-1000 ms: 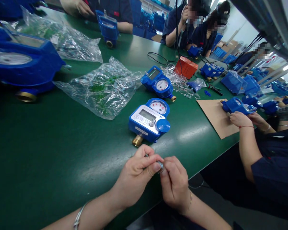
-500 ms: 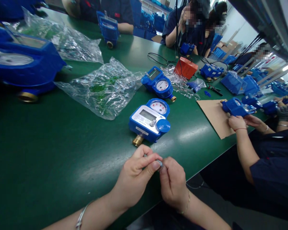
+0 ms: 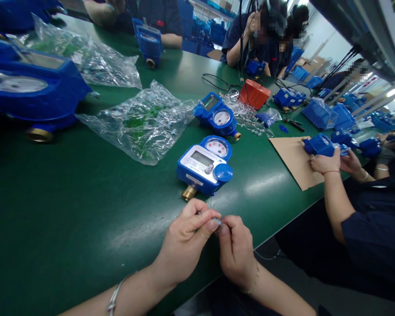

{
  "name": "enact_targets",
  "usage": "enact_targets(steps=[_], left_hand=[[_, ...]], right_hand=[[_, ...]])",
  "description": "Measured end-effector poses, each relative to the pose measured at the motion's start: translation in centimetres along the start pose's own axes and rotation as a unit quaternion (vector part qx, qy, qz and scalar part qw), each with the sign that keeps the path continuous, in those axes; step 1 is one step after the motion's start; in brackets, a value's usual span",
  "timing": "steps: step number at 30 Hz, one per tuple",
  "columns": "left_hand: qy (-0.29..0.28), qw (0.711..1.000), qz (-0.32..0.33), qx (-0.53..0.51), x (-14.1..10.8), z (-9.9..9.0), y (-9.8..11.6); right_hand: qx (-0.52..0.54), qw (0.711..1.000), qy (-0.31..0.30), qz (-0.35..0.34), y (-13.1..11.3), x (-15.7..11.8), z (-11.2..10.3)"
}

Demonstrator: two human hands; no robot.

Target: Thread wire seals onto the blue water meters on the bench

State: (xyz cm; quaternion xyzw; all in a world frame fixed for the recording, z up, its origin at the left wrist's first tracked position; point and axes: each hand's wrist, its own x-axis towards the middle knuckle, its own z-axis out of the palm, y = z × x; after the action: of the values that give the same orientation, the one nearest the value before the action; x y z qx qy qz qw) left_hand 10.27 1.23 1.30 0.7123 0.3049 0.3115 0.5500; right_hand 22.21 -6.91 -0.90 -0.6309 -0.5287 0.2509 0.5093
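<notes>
Item: small clear piece (image 3: 218,222), seemingly light and slippery, pinched between left hand (image 3: 181,249) and right hand (image 3: 237,251), best gripped by its edges.

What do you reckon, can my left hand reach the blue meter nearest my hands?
Likely yes: the blue meter lies just beyond the left hand, and nothing seems to stand between them. That hand and the right hand pinch a small piece, though, so it may need freeing.

the box (image 3: 254,94) lies behind the meter (image 3: 204,166), the plastic bag (image 3: 145,123) to its left, cardboard (image 3: 292,158) right.
</notes>
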Motion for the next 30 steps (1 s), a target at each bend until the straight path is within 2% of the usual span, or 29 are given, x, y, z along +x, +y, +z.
enact_targets(steps=[1,2,3,4,5,6,7,9,10,12,14,16,17,19,21,23,24,26,27,28,30], left_hand=[[-0.004,1.0,0.006,0.008,0.1,0.0,0.0],[-0.008,1.0,0.014,0.019,0.1,0.0,-0.1],[-0.014,0.999,0.023,0.033,0.2,0.0,-0.1],[-0.019,0.998,0.034,0.049,0.2,-0.1,-0.2],[-0.018,0.997,0.047,0.065,0.1,-0.1,-0.3],[-0.012,0.995,0.062,0.08,0.1,-0.1,-0.4],[0.0,0.993,0.078,0.093,-0.1,-0.2,-0.5],[0.039,0.988,0.102,0.112,-0.4,-0.3,-0.6],[0.055,0.986,0.097,0.126,-0.5,-0.4,-0.6],[0.033,0.984,0.05,0.166,-0.5,-0.5,-0.6],[-0.046,0.979,-0.013,0.199,-0.3,-0.5,-0.6],[-0.125,0.972,-0.051,0.195,-0.1,-0.2,-0.6],[-0.146,0.971,-0.059,0.182,-0.1,-0.1,-0.6],[-0.145,0.973,-0.069,0.165,-0.1,0.3,-0.6],[-0.131,0.975,-0.07,0.164,-0.1,0.5,-0.5],[-0.128,0.975,-0.067,0.168,-0.2,0.6,-0.4],[-0.13,0.974,-0.067,0.17,-0.2,0.6,-0.4],[-0.134,0.973,-0.07,0.175,0.0,0.4,-0.3],[-0.133,0.972,-0.074,0.177,0.1,0.3,-0.3],[-0.13,0.972,-0.081,0.176,0.2,0.2,-0.3],[-0.126,0.974,-0.096,0.164,0.4,0.0,-0.4]], right_hand=[[0.091,0.992,-0.036,0.078,-0.2,0.2,0.0],[0.192,0.965,-0.086,0.158,-0.3,0.5,0.1],[0.284,0.923,-0.134,0.223,-0.5,0.7,0.0],[0.349,0.884,-0.168,0.262,-0.5,0.9,-0.1],[0.378,0.865,-0.182,0.274,-0.5,1.0,-0.3],[0.366,0.875,-0.175,0.263,-0.5,1.0,-0.5],[0.318,0.907,-0.151,0.231,-0.3,0.9,-0.8],[0.145,0.978,-0.089,0.122,0.0,0.7,-1.4],[0.044,0.995,-0.07,0.056,0.2,0.6,-1.7],[-0.122,0.988,-0.058,-0.07,0.7,0.5,-2.0],[-0.224,0.959,-0.063,-0.163,1.2,0.3,-1.9],[-0.282,0.932,-0.067,-0.216,1.5,0.2,-1.7],[-0.296,0.924,-0.066,-0.232,1.5,0.1,-1.6],[-0.29,0.926,-0.068,-0.231,1.3,0.1,-1.5],[-0.235,0.954,-0.08,-0.168,0.9,0.2,-1.4],[-0.12,0.985,-0.117,-0.042,0.4,0.6,-1.3],[-0.045,0.988,-0.143,0.033,0.2,0.8,-1.3],[0.081,0.967,-0.184,0.158,-0.1,1.1,-1.0],[0.104,0.958,-0.19,0.186,-0.1,1.1,-0.8],[0.087,0.962,-0.18,0.183,-0.1,1.1,-0.7],[-0.04,0.987,-0.131,0.089,0.1,0.9,-0.6]])
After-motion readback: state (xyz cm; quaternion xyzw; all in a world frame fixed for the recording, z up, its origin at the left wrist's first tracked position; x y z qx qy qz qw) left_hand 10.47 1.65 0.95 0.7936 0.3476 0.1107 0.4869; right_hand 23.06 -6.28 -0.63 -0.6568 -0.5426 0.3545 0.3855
